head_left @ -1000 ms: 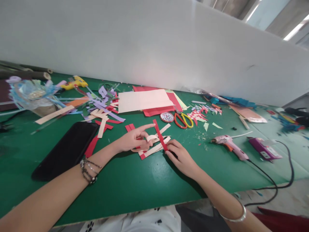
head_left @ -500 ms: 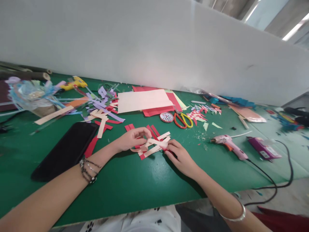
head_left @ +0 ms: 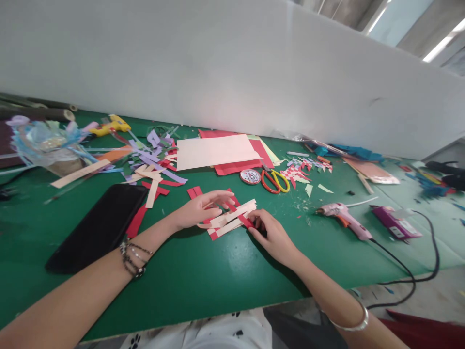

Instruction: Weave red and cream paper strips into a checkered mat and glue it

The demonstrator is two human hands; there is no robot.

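Note:
Cream and red paper strips cross over and under one another in a small woven piece [head_left: 228,222] on the table in front of me. My left hand [head_left: 199,209] is over its left side, fingers stretched out and apart from the thumb. Some of the strips are hidden beneath that hand. At the right side of the weave, my right hand [head_left: 272,235] has its fingers curled, pinching the end of a red paper strip [head_left: 246,221]. A cream strip [head_left: 238,212] lies slantwise across the weave between the hands.
Scissors [head_left: 275,180] and a round dish of beads [head_left: 250,176] lie beyond the weave, near a cream sheet [head_left: 218,151]. A black phone-like slab [head_left: 96,228] is on the left. A pink glue gun [head_left: 345,218] with its cord and a purple box [head_left: 395,223] lie right.
The fingers of my left hand have straightened and lifted off the strips. A cream strip that was bent up between my hands now lies flatter, and a red strip shows at my right fingertips.

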